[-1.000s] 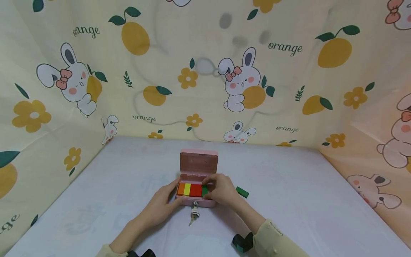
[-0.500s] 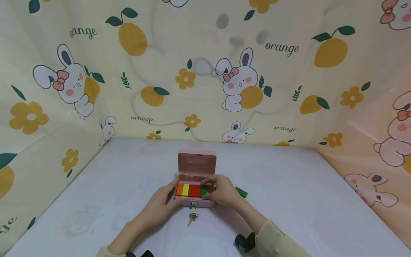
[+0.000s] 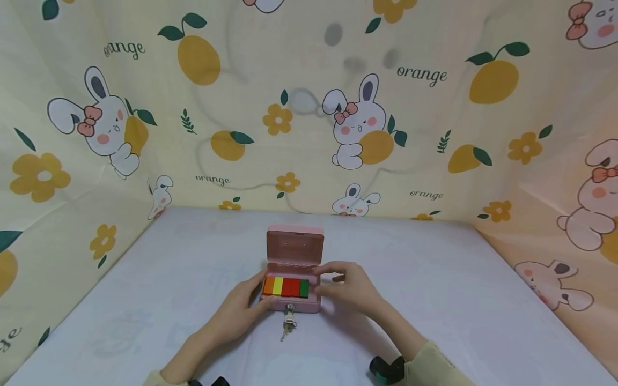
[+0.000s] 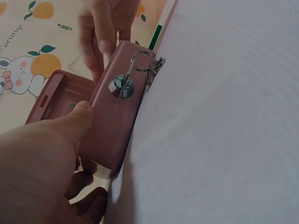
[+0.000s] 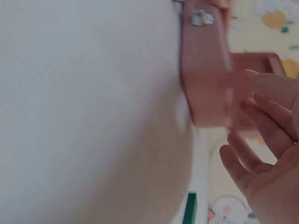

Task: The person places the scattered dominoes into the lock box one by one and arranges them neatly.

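Observation:
A pink metal cash box [image 3: 295,305] stands on the table with its lid [image 3: 295,246] raised. Inside, a row of blocks runs from orange [image 3: 268,286] through yellow [image 3: 277,286] and red [image 3: 291,287] to a green block [image 3: 304,288] at the right. My left hand [image 3: 242,306] grips the box's left end, thumb against the front edge. At the right side my right hand [image 3: 354,292] hovers by the rim, fingers apart and holding nothing. A key sits in the front lock [image 4: 121,87], with more keys [image 4: 154,67] hanging from its ring.
Another green block [image 5: 189,207] lies on the table to the right of the box; my right hand hides it in the head view. White cloth [image 3: 429,300] covers the table. A printed curtain [image 3: 309,134] closes off the back and both sides.
My right hand has let go of the green block at the row's right end and drawn back to the right. The left hand keeps its grip on the box.

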### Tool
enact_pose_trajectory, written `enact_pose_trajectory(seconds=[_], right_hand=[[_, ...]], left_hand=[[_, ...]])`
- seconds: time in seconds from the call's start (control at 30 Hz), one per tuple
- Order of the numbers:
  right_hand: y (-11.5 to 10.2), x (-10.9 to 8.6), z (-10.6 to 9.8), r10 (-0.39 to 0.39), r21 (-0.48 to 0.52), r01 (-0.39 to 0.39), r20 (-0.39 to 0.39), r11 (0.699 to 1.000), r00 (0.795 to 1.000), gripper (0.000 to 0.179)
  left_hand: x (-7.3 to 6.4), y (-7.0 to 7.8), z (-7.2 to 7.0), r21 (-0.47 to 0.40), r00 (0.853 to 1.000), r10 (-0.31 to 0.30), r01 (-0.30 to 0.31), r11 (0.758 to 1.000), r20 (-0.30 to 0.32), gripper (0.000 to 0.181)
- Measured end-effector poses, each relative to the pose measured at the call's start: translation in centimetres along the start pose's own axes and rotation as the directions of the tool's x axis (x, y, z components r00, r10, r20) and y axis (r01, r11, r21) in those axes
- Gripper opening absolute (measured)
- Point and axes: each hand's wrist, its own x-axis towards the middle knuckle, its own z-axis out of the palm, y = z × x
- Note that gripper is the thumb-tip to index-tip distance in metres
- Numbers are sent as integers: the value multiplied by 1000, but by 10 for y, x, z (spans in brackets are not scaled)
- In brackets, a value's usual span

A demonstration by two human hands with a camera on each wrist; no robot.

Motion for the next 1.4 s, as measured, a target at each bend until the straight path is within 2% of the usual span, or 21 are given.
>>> enact_pose_trajectory(seconds=[0.13, 0.2, 0.3, 0.37, 0.43, 0.63, 0.77, 0.97, 1.13, 1.4], right_hand=[[4, -9, -16, 20, 45, -16, -74, 999, 997, 26], [10, -15, -25, 74, 77, -66, -117, 995, 990, 26], [19, -24, -38, 188, 128, -167, -168, 978, 968, 28], [27, -30, -46, 246, 140, -223, -180, 965, 952, 30], [34, -34, -53, 276, 153, -251, -173, 956, 945, 33], [50, -38, -64, 270, 160, -250, -115, 955, 956, 40], [56, -37, -63, 288, 155, -273, -84, 949, 954, 42], [59, -36, -60, 293, 136, -284, -49, 949, 955, 45], [58, -35, -58, 277, 116, -272, -23, 955, 961, 48], [61, -35, -57, 239, 109, -239, 13, 965, 971, 54]], left_hand=[[0, -1, 0, -2, 1000, -1, 1, 1000, -4, 83], [0, 0, 0, -1, 1000, 0, 0, 1000, -4, 82], [-1, 1, -1, -2, 1000, 5, -5, 1000, -1, 81], [-1, 1, -1, -5, 1000, 8, -8, 1000, 0, 81], [0, 2, -2, -8, 1000, 9, -9, 1000, 0, 81], [3, 1, -1, -12, 1000, 15, -16, 1000, -5, 82], [2, 1, -1, -2, 1000, 16, -16, 1000, -8, 83], [1, 1, -1, 0, 1000, 7, -7, 1000, -7, 83], [1, 2, -1, -6, 1000, -13, 13, 1000, -4, 83], [2, -1, 0, 3, 1000, -5, 5, 1000, 2, 84]])
